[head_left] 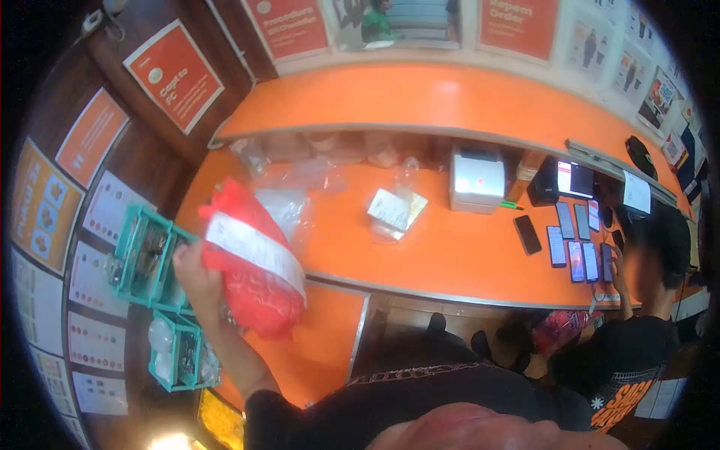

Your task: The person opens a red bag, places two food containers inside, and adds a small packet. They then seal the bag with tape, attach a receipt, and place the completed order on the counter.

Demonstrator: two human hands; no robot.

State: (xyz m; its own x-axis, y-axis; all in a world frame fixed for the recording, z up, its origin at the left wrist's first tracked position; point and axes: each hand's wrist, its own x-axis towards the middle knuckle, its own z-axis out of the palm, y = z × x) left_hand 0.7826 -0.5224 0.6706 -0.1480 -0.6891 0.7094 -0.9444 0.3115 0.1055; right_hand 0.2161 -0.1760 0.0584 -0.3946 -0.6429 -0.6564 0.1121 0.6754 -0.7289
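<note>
My left hand point(198, 273) grips a red plastic bag point(261, 304) from its left side and holds it up over the left end of the orange counter point(420, 259). A long white printed receipt point(255, 251) lies across the bag's front. The bag bulges, and what is inside it cannot be made out. Close to the hand, on the left, stand teal plastic baskets point(142, 247) with small items in them. Behind the red bag are clear plastic bags point(283, 210). My right hand is out of view.
Paper slips point(390, 210) lie mid-counter, left of a white printer point(477, 180). Several phones point(576, 259) are on the right, where a co-worker point(630, 352) in black reaches toward them. A raised orange shelf point(420, 97) runs along the back.
</note>
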